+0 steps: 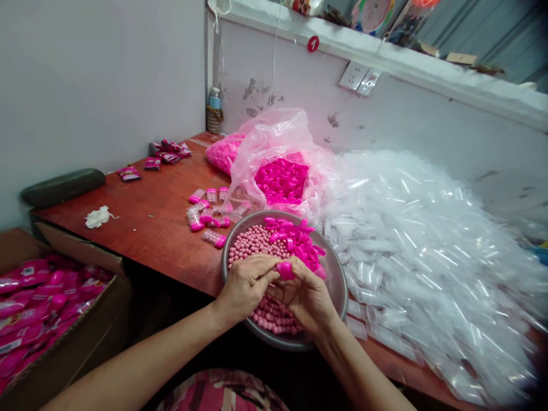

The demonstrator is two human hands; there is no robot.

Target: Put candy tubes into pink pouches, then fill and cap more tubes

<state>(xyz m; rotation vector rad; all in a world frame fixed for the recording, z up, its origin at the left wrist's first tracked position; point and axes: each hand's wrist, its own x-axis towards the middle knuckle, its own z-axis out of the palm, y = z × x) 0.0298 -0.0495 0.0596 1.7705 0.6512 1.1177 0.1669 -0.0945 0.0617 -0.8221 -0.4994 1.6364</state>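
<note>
My left hand (248,285) and my right hand (309,294) meet above a grey metal bowl (342,285). Between their fingertips they pinch a bright pink cap (285,270); whether a clear tube is joined to it is hidden by my fingers. Both hands are closed. Beneath them, the bowl holds pink beads (252,242) on its left and lower side. Several loose pink caps (306,245) lie heaped at its upper right. Just beyond the bowl's left rim are small clear bottles with pink caps (213,237), filled with beads.
A big pile of clear plastic tubes (411,245) covers the table's right side. Behind the bowl, an open plastic bag (280,180) holds pink caps. At lower left, a cardboard box (98,325) contains pink packets. A dark case (64,187) and crumpled tissue (98,217) lie left.
</note>
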